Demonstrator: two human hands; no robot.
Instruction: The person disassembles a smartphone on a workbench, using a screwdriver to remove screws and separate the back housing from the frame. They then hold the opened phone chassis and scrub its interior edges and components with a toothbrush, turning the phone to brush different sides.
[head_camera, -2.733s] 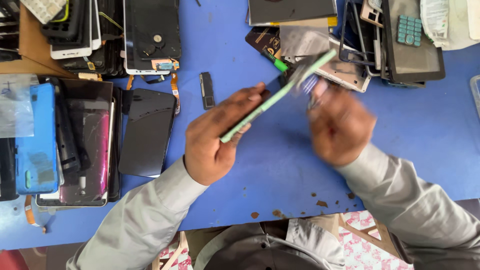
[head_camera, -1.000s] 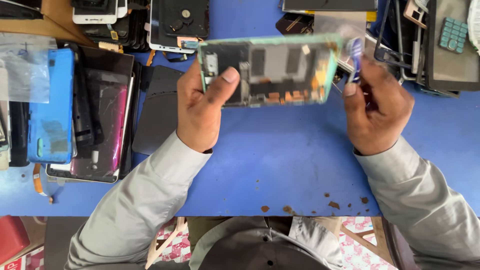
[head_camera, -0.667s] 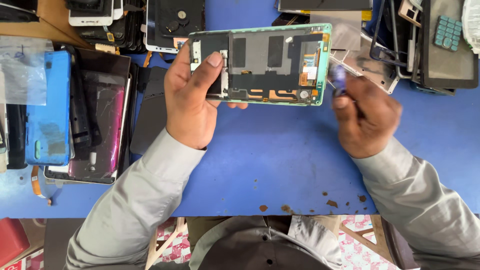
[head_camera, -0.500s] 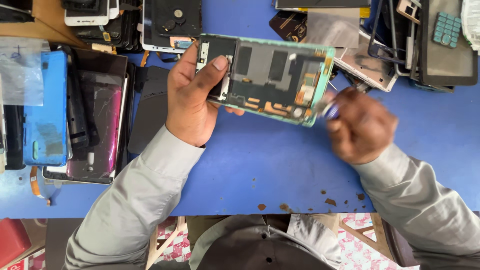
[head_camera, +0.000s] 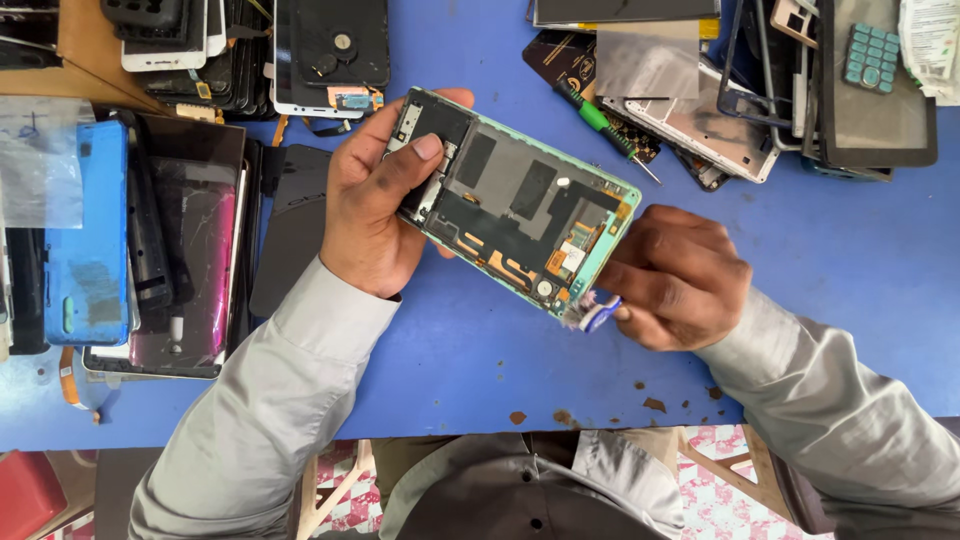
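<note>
Above the blue table (head_camera: 820, 270), left hand (head_camera: 375, 215) clamps the opened green phone frame (head_camera: 515, 200); right hand (head_camera: 675, 278) pinches a small brush (head_camera: 597, 312). Risk: bristles snagging exposed flex connectors, or frame slipping.

Cracked screen (head_camera: 195, 255): dark rectangle, pinkish sheen, left of frame.
Clear plastic bag (head_camera: 40, 160): upper left.
Dark screen panel (head_camera: 625, 10): top centre.
White packet (head_camera: 930, 45): upper right corner.

Above a blue table (head_camera: 820, 260) strewn with phone parts, the left hand (head_camera: 375, 215) grips an opened green-framed phone (head_camera: 515, 205), tilted, while the right hand (head_camera: 675, 275) presses a small blue-and-white tool (head_camera: 598, 312) to its lower corner.
</note>
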